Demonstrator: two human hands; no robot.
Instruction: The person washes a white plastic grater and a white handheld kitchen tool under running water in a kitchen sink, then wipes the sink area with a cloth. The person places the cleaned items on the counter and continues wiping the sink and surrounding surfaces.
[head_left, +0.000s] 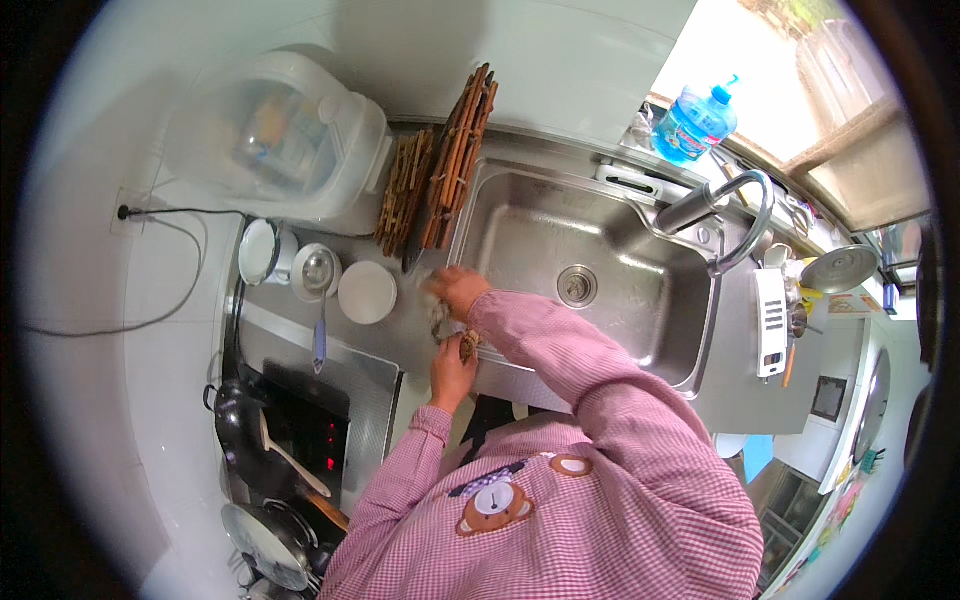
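Observation:
My left hand (453, 369) is closed around a small brownish, rough item (469, 345) at the counter's front edge, left of the sink. Just beyond it, my right hand (459, 291) reaches across over a pale, crumpled thing (436, 311), perhaps a cloth; blur hides whether the fingers grip it. A white round bowl or lid (367, 292) lies to the left of my hands. Beside that is a white bowl (311, 271) with a blue-handled metal ladle (319, 330) across it.
The steel sink (517, 225) with its faucet (757, 217) lies to the right. Bundled brown sticks (461, 157) stand behind my hands. At lower left, a black wok (247, 450) with a wooden spatula (289, 457) sits by the cooktop (375, 390). A blue detergent bottle (694, 124) stands near the window.

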